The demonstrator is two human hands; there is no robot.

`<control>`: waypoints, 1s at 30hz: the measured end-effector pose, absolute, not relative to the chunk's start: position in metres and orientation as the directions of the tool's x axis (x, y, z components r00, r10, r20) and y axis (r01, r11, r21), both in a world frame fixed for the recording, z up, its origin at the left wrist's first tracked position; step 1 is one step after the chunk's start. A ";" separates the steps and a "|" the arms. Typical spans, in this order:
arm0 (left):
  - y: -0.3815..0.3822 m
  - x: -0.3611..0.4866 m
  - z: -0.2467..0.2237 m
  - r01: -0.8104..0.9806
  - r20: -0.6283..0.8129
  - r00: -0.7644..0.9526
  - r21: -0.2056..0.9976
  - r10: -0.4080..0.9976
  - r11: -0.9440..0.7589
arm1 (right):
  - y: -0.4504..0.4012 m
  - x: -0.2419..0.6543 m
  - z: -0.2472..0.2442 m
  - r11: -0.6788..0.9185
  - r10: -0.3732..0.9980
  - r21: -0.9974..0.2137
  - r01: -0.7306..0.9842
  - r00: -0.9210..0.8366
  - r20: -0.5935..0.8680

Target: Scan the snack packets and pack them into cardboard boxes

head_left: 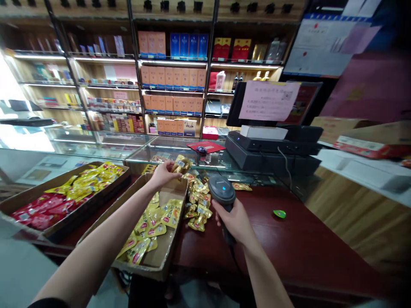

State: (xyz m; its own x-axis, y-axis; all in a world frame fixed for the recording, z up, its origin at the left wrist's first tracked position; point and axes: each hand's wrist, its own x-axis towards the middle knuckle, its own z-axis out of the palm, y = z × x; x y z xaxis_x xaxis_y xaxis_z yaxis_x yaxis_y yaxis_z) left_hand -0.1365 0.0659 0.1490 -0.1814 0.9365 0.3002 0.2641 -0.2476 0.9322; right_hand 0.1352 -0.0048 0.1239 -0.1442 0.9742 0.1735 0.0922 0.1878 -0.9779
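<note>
Head view: the left hand (pixel 163 176) holds its fingers clamped on a gold sachet (pixel 181 164), raised over the near cardboard tray (pixel 144 266), label showing. The right hand (pixel 233 220) has its fingers wrapped round a barcode scanner (pixel 221 190), head tilted up for aiming. Loose sachets (pixel 197 209) lie heaped on the desk (pixel 289 248), just right of the tray.

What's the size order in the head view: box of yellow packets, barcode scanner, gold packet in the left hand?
Largest first: box of yellow packets, barcode scanner, gold packet. The last two are unsure, given nearness to the camera.
</note>
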 end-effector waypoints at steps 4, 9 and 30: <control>0.030 -0.191 0.150 0.287 0.278 -0.321 0.940 0.905 -0.187 | -0.007 0.116 0.123 0.171 0.966 -0.985 0.019 -0.198 0.164; -0.009 -0.219 0.161 0.309 0.264 -0.465 0.943 0.845 -0.125 | -0.013 0.089 0.124 0.155 0.949 -0.988 0.004 -0.279 0.147; 0.089 -0.034 0.098 0.321 0.169 0.083 0.928 0.982 -0.187 | -0.010 0.181 0.112 0.175 0.984 -0.979 0.108 -0.049 0.170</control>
